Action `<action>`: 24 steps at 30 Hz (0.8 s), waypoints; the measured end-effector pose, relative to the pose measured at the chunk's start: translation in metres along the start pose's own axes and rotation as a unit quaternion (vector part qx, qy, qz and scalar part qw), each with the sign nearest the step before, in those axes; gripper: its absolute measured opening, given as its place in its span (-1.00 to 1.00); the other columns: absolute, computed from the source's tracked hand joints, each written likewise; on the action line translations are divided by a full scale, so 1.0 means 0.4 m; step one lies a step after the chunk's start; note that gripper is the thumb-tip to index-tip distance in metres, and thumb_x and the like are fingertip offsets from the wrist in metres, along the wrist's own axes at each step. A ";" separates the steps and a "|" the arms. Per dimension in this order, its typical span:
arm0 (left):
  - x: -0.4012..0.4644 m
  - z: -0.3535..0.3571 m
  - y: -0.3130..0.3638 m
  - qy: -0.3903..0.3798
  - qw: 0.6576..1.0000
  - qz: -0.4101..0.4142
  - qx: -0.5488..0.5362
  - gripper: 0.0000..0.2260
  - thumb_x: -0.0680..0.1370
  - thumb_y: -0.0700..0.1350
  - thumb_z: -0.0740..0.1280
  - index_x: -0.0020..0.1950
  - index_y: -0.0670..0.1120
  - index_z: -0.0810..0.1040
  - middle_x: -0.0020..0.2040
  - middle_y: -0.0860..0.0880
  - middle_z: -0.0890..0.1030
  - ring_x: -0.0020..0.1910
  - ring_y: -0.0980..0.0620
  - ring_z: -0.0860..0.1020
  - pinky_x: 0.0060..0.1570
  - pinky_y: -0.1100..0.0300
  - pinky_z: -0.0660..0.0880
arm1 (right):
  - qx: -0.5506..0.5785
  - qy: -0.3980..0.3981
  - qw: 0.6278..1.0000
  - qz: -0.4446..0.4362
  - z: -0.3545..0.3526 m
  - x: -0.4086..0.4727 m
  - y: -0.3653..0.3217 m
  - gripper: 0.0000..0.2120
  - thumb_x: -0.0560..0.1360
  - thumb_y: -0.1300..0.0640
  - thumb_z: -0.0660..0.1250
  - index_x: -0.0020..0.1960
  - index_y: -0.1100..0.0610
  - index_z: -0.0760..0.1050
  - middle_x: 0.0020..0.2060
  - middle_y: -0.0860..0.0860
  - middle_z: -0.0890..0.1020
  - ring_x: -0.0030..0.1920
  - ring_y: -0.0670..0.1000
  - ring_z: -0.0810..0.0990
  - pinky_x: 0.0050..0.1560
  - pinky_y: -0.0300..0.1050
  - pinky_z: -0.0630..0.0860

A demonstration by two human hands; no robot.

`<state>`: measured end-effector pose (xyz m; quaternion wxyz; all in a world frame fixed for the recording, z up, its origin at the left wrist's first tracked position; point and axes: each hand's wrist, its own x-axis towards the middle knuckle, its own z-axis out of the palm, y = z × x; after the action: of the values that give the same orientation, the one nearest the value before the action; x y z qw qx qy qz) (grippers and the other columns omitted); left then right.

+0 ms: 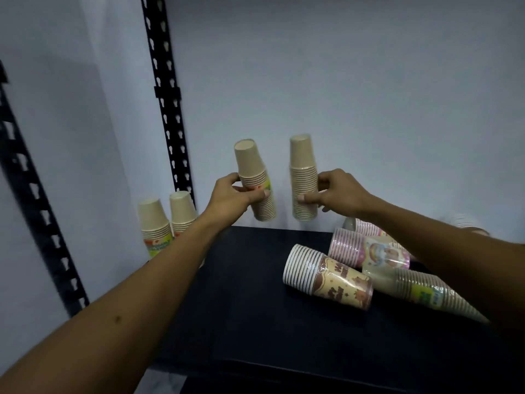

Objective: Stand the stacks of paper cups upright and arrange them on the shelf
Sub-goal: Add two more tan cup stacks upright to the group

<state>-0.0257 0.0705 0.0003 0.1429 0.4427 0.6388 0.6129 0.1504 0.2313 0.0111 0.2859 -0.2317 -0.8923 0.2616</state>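
Note:
My left hand (235,193) grips a tan stack of paper cups (252,172), held bottom-up and tilted left above the black shelf (241,294). My right hand (338,194) grips a second tan stack (303,172), upright and bottom-up, just to its right. Both stacks hang in the air near the shelf's back edge. Two more tan stacks (154,223) (181,209) stand upright at the back left corner. On the right lie several stacks on their sides: a brown patterned one (326,275), a pink one (366,248) and a tan one with a green label (420,288).
A black perforated upright (166,103) rises at the back left, another (37,194) at the front left. A pale wall backs the shelf. My right forearm crosses over the lying stacks, hiding part of them.

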 end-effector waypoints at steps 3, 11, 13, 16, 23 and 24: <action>-0.071 -0.023 0.030 0.027 0.999 -0.021 -0.020 -0.63 0.38 -0.08 0.53 0.15 -0.06 0.56 0.01 -0.05 0.66 0.04 -0.02 0.62 0.05 0.01 0.56 | 0.064 0.022 0.998 0.018 -0.005 -0.047 -0.069 -0.59 0.42 -0.08 0.45 0.12 0.20 0.56 -0.11 0.07 0.68 -0.20 0.02 0.68 -0.21 -0.09 0.64; -0.251 -0.066 0.044 0.060 0.988 -0.074 -0.121 -0.64 0.41 -0.09 0.51 0.17 -0.13 0.55 0.01 -0.08 0.68 -0.06 0.01 0.68 -0.05 0.05 0.63 | 0.155 0.028 0.987 0.026 0.060 -0.154 -0.217 -0.64 0.42 -0.09 0.45 0.04 0.17 0.57 -0.15 0.03 0.68 -0.24 0.03 0.68 -0.30 -0.11 0.61; -0.283 -0.078 0.026 0.074 0.987 -0.081 -0.121 -0.66 0.42 -0.09 0.51 0.15 -0.11 0.57 -0.01 -0.07 0.70 -0.07 0.02 0.69 -0.06 0.05 0.63 | 0.153 0.032 0.987 0.026 0.098 -0.180 -0.233 -0.66 0.41 -0.08 0.46 0.03 0.15 0.57 -0.15 0.01 0.68 -0.27 -0.03 0.68 -0.35 -0.18 0.58; -0.325 -0.097 -0.011 0.093 0.983 -0.090 -0.128 -0.70 0.42 -0.12 0.50 0.12 -0.11 0.59 -0.03 -0.03 0.71 -0.05 0.04 0.68 -0.01 0.04 0.61 | 0.142 0.043 0.988 0.032 0.166 -0.217 -0.236 -0.62 0.39 -0.10 0.48 0.06 0.12 0.55 -0.10 0.00 0.68 -0.23 -0.05 0.67 -0.26 -0.12 0.62; -0.382 -0.125 -0.099 0.095 0.991 -0.083 -0.046 -0.67 0.38 -0.14 0.53 0.13 -0.06 0.61 -0.01 0.00 0.70 -0.04 0.11 0.66 0.01 0.14 0.59 | 0.030 0.050 0.998 0.030 0.308 -0.290 -0.209 -0.48 0.35 -0.22 0.43 0.17 0.06 0.46 0.02 -0.04 0.65 -0.02 -0.02 0.62 0.00 0.04 0.59; -0.382 -0.128 -0.110 0.101 0.991 -0.080 -0.022 -0.66 0.36 -0.12 0.54 0.12 -0.03 0.62 -0.02 0.03 0.70 -0.04 0.12 0.66 0.01 0.12 0.59 | 0.027 0.051 0.998 0.032 0.323 -0.296 -0.204 -0.46 0.36 -0.22 0.42 0.21 0.07 0.44 0.04 -0.03 0.65 0.00 -0.01 0.62 0.01 0.05 0.59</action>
<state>0.0066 -0.0700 -0.0842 0.1359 0.3223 0.6696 0.6552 0.1338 0.0596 -0.0762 0.3287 -0.2649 -0.8614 0.2823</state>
